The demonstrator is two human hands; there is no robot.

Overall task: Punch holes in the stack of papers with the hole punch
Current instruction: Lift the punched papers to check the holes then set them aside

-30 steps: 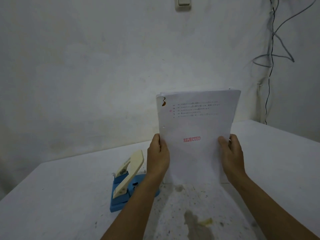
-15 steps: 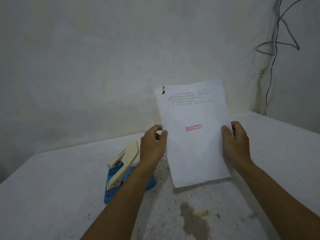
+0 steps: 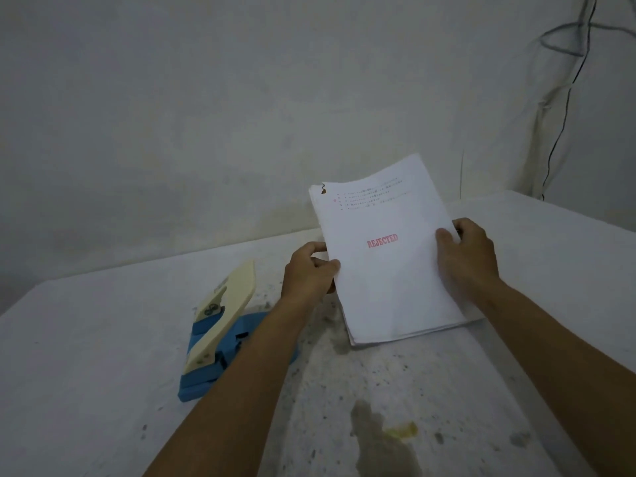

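Note:
A stack of white papers point(image 3: 389, 270) with a red "REJECTED" stamp is held tilted above the table, its lower edge close to the surface. My left hand point(image 3: 308, 275) grips the stack's left edge. My right hand point(image 3: 468, 256) grips the right edge. The top left corner of the stack has a torn hole. A blue hole punch point(image 3: 220, 332) with a cream lever raised stands on the table to the left, partly hidden behind my left forearm.
The white table point(image 3: 103, 356) is speckled, with a dark stain point(image 3: 378, 438) and a yellow scrap point(image 3: 402, 432) near the front. A wall rises close behind the table. Cables point(image 3: 564, 108) hang down the wall at the right.
Both hands have lowered the stack from upright towards the table, tipping it back and turning it slightly. The hole punch has not moved.

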